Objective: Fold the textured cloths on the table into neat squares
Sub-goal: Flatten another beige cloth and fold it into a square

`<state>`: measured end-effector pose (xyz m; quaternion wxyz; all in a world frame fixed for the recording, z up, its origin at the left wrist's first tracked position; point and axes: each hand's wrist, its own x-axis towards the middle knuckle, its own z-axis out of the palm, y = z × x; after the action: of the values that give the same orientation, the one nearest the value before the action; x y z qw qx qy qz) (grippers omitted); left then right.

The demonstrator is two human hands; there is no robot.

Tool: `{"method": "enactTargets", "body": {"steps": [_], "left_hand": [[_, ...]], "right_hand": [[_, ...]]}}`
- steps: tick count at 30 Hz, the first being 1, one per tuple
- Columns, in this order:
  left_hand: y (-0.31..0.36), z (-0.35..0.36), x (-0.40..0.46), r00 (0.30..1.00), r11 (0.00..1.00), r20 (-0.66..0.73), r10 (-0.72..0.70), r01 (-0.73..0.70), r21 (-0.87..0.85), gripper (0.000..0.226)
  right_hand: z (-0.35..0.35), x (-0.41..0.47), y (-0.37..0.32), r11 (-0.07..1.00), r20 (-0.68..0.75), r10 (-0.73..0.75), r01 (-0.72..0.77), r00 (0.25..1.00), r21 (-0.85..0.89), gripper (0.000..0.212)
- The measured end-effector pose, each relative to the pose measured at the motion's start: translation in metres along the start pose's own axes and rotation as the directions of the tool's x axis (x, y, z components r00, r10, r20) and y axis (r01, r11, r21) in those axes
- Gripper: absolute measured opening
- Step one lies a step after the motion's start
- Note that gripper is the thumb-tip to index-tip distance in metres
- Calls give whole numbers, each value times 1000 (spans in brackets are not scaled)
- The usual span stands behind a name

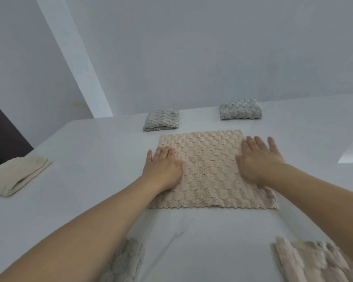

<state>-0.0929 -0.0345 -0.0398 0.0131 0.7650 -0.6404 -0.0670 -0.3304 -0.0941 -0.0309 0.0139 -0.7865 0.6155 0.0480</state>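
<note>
On the white tabletop, the beige textured cloth lay spread flat near the middle, apparently unfolded or only part-folded, with the left hand and the right hand both pressed flat on it, fingers straight, smoothing its left and right sides. Two more cloths waited unfolded at the near edge, a beige one by the right corner and a grey one left of it. Three looked finished: a cream folded cloth at the left edge and two grey folded squares along the far edge, so the job seemed roughly half done.
</note>
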Motion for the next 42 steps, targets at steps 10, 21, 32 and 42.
{"method": "enactTargets", "body": {"steps": [10,21,32,42], "left_hand": [[12,25,-49,990,990,-9,140,-140,-9,61],[-22,-10,-91,873,875,-70,482,-475,97,35],[-6,-31,-97,941,956,201,272,-242,-164,25],[-31,-57,-45,975,940,-201,91,-151,-306,16]], "right_hand": [[25,-42,-30,954,-2,-278,276,961,116,59],[-26,-83,-27,906,154,-423,422,893,44,48],[-39,-93,-22,949,337,-306,315,890,28,14],[-59,-28,28,932,174,-114,44,978,361,20]]}}
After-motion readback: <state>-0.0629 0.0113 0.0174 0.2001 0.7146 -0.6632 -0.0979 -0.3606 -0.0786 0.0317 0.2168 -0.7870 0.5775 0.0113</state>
